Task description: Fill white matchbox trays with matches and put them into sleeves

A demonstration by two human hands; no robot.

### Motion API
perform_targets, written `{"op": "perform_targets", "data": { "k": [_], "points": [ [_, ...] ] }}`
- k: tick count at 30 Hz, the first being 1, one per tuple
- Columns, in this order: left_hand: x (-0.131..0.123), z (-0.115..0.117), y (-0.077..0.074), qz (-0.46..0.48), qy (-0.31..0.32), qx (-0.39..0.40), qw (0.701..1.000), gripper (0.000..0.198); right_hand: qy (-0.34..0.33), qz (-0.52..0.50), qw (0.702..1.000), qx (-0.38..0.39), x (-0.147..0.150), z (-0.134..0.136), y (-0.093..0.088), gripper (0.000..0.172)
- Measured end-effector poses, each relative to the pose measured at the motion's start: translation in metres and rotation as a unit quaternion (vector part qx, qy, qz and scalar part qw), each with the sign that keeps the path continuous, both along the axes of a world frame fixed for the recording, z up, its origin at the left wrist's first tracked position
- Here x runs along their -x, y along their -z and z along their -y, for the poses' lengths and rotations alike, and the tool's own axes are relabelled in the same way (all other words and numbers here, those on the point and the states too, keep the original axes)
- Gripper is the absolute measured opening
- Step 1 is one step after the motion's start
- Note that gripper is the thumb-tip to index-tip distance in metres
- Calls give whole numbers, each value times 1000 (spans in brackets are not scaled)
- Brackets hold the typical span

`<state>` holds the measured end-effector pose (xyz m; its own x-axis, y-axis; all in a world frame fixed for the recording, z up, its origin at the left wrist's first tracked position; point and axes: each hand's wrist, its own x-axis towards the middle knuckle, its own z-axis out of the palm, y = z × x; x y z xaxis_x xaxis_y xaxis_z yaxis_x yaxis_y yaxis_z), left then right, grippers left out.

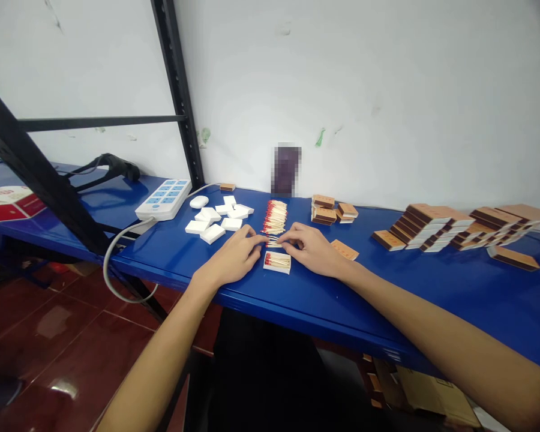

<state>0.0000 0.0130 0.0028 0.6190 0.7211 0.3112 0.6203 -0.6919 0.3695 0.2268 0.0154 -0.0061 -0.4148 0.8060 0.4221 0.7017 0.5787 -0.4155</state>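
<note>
Matches (273, 242) lie pinched between the fingers of the left hand (234, 257) and right hand (312, 249), just above the little tray (277, 262) on the blue counter (432, 282), and a loose pinch could spill them.

Loose matches (275, 217) lie behind the filled tray (277, 262).

Under our fingers (256, 240) we saw thin wooden matches (274, 243) with matt red heads, just below them a white card tray (277, 263) of more, all on a smooth, glossy blue metal shelf (432, 288), and left of our fingertips lay matt white card trays (212, 233) beside a shiny plastic power strip (163, 199).
</note>
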Motion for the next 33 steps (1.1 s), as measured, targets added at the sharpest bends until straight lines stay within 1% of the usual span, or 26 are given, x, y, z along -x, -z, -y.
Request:
{"op": "perform_targets", "data": {
  "k": [8,15,22,29,33],
  "points": [
    [0,0,-2,6,-1,9,1000,37,-4,0,1000,6,1,0,-3,17],
    [0,-1,1,-9,4,-6,1000,39,1,8,1000,11,1,-1,-3,16],
    [0,-1,0,-10,-3,1,1000,40,-3,6,1000,6,2,-2,-4,16],
    [1,0,0,12,3,-2,1000,31,-12,1,1000,8,1,2,-5,17],
    [1,0,0,12,1,-4,1000,31,-12,0,1000,12,2,2,-6,17]
  ]
}}
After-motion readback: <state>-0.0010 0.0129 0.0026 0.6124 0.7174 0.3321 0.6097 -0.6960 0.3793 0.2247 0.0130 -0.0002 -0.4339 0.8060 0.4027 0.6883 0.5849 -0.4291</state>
